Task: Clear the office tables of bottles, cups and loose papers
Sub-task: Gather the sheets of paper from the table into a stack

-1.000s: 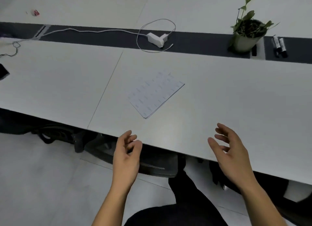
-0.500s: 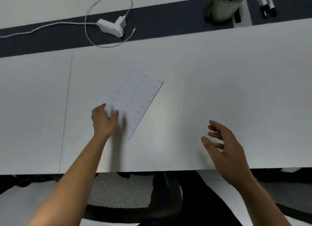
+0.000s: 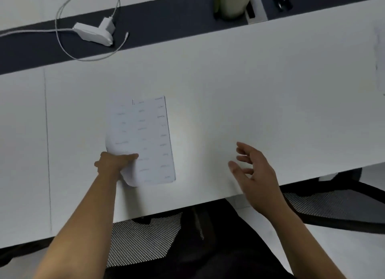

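1. Left hand [image 3: 113, 163] pinches paper [image 3: 145, 137] by its curled-up left edge; the rest lies flat on table [image 3: 250, 81].
2. Right hand [image 3: 255, 172] loose, fingers spread, holds nothing.
3. Paper's print too faint to read.

The loose paper [image 3: 145, 137] is white and printed with faint rows of small grey text in columns, too blurred to read. It lies left of the frame's centre on the pale bench [image 3: 250, 91], long edges running nearly top to bottom. Its right side rests flat, while the lower left edge curls up off the bench where the left hand [image 3: 112, 164] grips it.
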The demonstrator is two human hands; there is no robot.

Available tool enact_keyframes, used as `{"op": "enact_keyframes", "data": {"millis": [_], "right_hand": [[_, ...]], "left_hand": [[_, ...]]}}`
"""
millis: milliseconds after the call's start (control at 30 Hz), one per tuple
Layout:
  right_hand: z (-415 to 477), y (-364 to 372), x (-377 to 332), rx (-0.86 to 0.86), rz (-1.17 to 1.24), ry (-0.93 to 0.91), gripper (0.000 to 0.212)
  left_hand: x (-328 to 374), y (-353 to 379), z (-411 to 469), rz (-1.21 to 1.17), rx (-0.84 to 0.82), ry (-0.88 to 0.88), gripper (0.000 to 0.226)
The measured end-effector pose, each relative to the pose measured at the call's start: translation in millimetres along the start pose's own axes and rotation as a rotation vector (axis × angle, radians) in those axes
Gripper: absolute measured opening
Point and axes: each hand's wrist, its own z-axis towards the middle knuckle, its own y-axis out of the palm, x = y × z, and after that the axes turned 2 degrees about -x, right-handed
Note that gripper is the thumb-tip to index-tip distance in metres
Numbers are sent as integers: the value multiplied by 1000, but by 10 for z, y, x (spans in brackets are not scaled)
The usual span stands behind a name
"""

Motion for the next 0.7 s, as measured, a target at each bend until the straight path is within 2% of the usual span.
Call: {"op": "enact_keyframes", "data": {"millis": [67,133,200,267,367,433,500,567,633,700], "right_hand": [[-103,-13,-32,18,0,-17,48],[-252,-45,-46,44,4,-39,48],[-438,-101,-28,81,13,-61,47],[-636,-184,22,132,18,-72,47],[-947,-346,169,224,48,-65,47],[-1147,-448,300,281,76,-56,47],[-1316,-549,447,320,101,-44,46],[-1471,-663,595,339,109,-35,48],[-1637,-849,715,354,113,-40,49],[-1714,-1005,806,376,115,-45,49]], "left_hand": [[-194,100,-209,2,-26,28,96],[-359,183,-443,78,37,57,69],[-532,264,-674,99,99,35,59],[-701,340,-826,39,73,-25,74],[-916,418,-1017,-23,7,-121,114],[-1021,492,-1135,-112,-20,-151,118],[-1068,602,-1267,-269,-24,-189,107],[-1032,679,-1473,-476,-115,-137,82],[-920,807,-1772,-615,-237,-54,65],[-752,873,-2204,-702,-257,105,50]]}}
